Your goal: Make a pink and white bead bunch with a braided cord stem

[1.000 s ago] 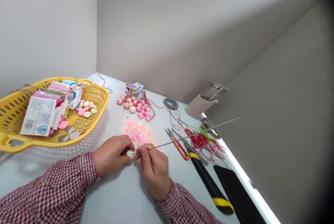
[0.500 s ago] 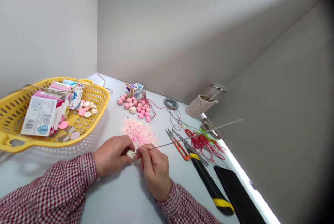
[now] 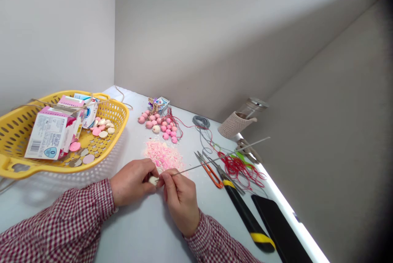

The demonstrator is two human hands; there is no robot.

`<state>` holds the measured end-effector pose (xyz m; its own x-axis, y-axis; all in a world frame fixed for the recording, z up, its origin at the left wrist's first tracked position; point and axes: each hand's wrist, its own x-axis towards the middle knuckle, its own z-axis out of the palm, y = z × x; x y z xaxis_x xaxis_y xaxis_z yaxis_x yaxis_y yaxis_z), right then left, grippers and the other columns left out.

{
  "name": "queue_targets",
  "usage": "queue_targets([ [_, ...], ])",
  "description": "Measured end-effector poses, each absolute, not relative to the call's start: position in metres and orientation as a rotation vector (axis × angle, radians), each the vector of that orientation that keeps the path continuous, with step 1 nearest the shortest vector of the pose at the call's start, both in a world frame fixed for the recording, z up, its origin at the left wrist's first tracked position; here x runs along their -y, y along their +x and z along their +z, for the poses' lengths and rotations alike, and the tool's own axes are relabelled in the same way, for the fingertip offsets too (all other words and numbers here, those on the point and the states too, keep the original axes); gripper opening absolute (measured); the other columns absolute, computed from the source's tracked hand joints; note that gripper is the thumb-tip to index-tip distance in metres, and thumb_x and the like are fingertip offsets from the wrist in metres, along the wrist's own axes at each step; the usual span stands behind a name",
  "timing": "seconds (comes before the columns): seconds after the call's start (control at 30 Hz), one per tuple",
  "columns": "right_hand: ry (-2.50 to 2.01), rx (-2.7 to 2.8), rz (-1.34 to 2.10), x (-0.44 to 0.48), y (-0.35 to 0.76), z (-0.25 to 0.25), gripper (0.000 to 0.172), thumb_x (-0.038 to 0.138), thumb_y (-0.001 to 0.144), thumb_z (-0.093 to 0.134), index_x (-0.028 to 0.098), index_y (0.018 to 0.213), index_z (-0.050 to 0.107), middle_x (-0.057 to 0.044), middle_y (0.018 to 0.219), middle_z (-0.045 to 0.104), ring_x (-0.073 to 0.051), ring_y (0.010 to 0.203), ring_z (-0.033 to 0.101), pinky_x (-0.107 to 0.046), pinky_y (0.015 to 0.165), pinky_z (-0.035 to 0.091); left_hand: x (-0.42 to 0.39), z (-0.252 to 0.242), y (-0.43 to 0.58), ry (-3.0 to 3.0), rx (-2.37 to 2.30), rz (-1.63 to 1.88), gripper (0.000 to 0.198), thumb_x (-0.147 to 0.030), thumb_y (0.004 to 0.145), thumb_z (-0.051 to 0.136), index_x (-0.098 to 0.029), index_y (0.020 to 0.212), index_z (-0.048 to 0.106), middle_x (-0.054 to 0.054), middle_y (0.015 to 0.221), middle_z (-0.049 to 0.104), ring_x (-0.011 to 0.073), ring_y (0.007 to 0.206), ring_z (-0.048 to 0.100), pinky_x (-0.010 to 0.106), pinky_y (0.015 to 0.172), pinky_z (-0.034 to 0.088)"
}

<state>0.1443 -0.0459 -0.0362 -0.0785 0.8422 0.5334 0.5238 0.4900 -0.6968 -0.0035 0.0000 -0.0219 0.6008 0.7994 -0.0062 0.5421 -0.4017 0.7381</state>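
Between the fingertips of my left hand (image 3: 135, 182) is a small cream-white, rounded piece (image 3: 153, 180), partly covered by the fingers. My right hand (image 3: 181, 197) pinches a long thin grey metal rod (image 3: 224, 156) close to its near end. That end meets the cream piece; how deep it goes in I cannot tell. The rod's far end sticks up to the right, above the tools. Just beyond my hands lies a heap of pink and white shavings (image 3: 164, 154).
A yellow basket (image 3: 123, 122) with boxes and discs stands left. Pink beads (image 3: 158, 122) lie at the back. To the right are orange-handled snips (image 3: 211, 173), black-and-yellow pliers (image 3: 245, 210), red cord (image 3: 236, 167), a black slab (image 3: 279, 226) and a knit-covered jar (image 3: 235, 124).
The metal rod has slid leftward toward the cream piece, its far end now further left. My right hand has shifted slightly left; my left hand looks unmoved.
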Motion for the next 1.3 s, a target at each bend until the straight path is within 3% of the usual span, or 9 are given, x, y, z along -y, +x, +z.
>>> queue_targets([
  [0.7,-1.179,1.728,0.303,0.0482,0.1444,-0.0343,0.030,0.014,0.089,0.039,0.018,0.063,0.054,-0.001,0.060,0.058,-0.010,0.051,0.054,-0.021,0.050,0.043,0.0000,-0.0225,-0.0031,2.103,-1.055,0.462,0.012,-0.012,0.064,0.056,-0.018,0.074,0.056,-0.004,0.065,0.052,0.0104,0.060,0.045,0.021,0.055,0.033],
  [1.13,-1.182,1.830,0.357,0.0466,0.1423,-0.0364,0.027,0.015,0.089,0.040,0.017,0.067,0.056,-0.002,0.060,0.059,-0.011,0.055,0.056,-0.022,0.054,0.044,-0.0008,-0.0230,-0.0029,2.118,-1.052,0.474,0.003,-0.019,0.069,0.057,-0.017,0.071,0.056,-0.004,0.064,0.052,0.0100,0.058,0.044,0.021,0.054,0.033],
  [1.3,-1.197,1.783,0.240,0.0483,0.1443,-0.0338,0.027,0.015,0.088,0.040,0.017,0.066,0.055,-0.002,0.060,0.059,-0.011,0.052,0.055,-0.021,0.051,0.043,-0.0010,-0.0268,-0.0032,2.164,-0.965,0.517,0.013,-0.014,0.067,0.057,-0.019,0.077,0.062,-0.002,0.071,0.052,0.0115,0.066,0.048,0.022,0.061,0.036],
])
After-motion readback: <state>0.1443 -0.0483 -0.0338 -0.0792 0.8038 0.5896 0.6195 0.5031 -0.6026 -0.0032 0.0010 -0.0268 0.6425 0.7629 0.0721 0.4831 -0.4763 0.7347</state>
